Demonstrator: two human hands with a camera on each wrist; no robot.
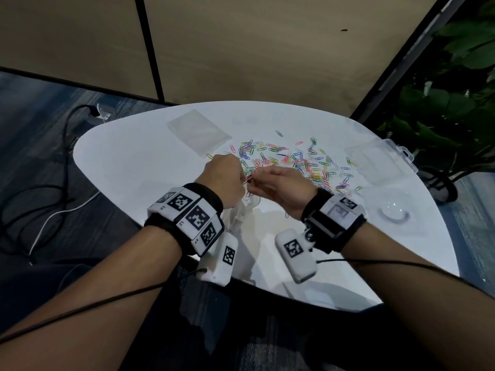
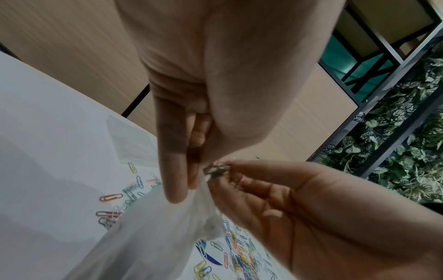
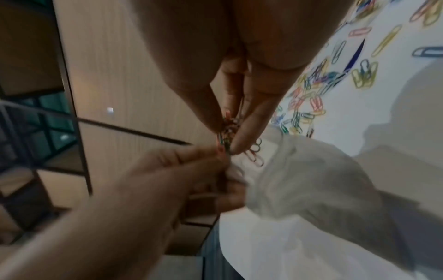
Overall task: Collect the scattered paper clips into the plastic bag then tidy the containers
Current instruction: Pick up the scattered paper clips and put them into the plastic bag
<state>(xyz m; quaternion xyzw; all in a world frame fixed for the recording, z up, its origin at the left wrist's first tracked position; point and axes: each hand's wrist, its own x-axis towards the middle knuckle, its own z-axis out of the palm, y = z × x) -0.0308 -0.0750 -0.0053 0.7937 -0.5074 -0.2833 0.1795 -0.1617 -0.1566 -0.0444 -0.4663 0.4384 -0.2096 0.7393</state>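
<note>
At the far left of the white table (image 1: 128, 167) a flat clear lid or sleeve (image 1: 198, 135) lay untouched near the back edge. In front of it the left hand (image 1: 223, 178) was raised above the table with its fingers curled, pinching the top edge of the thin, cloudy plastic bag (image 2: 153, 236), which hung down from that grip toward the table's near edge. How wide the mouth of the bag stood could not be told from any view.

Just to the right, touching the left fingertips, the right hand (image 1: 281, 187) had its thumb and fingers (image 3: 249, 121) closed on a small bunch of clips (image 3: 230, 128), held right at the mouth of the bag; a few of these dangled below the fingertips.

Further right, the scattered paper clips (image 1: 294, 162) were spread thickly across the middle of the table in many colours. At the right edge sat a clear plastic box (image 1: 383, 162) with latches, and nearer the person a round clear lid or dish (image 1: 396, 212).

As a judgement, the work looked to be at an early stage: only a handful was going in, the bag seemed to hold little, and most of the clips were on the table. The containers had not yet been tidied.
</note>
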